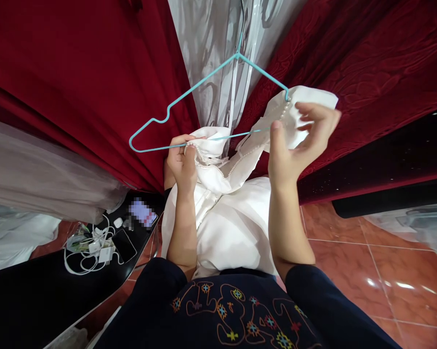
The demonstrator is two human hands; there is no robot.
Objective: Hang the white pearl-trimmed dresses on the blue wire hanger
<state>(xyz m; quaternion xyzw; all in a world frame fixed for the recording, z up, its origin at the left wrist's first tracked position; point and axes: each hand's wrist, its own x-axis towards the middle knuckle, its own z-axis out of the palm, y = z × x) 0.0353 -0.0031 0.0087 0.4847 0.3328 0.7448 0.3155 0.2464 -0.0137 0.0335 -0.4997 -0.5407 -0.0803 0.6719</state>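
Note:
A light blue wire hanger [200, 84] hangs in front of me. Over its right shoulder goes one side of a white dress [236, 228] with pearl trim along the edge; the rest of the dress drapes down to my lap. At the lower left of the hanger, my left hand [182, 162] pinches the dress's pearl-trimmed edge, close to the bottom bar. Beside the hung side of the dress, my right hand [300, 143] has its thumb and fingers apart, slightly blurred. The hanger's left shoulder carries no cloth.
Red draped cloth [131, 72] hangs on both sides, with sheer white fabric [213, 72] between. On a black bench [33, 295] at left lie tangled white cables [95, 242], a dark phone [124, 245] and a lit phone [143, 212]. Red tiles [345, 271] cover the floor.

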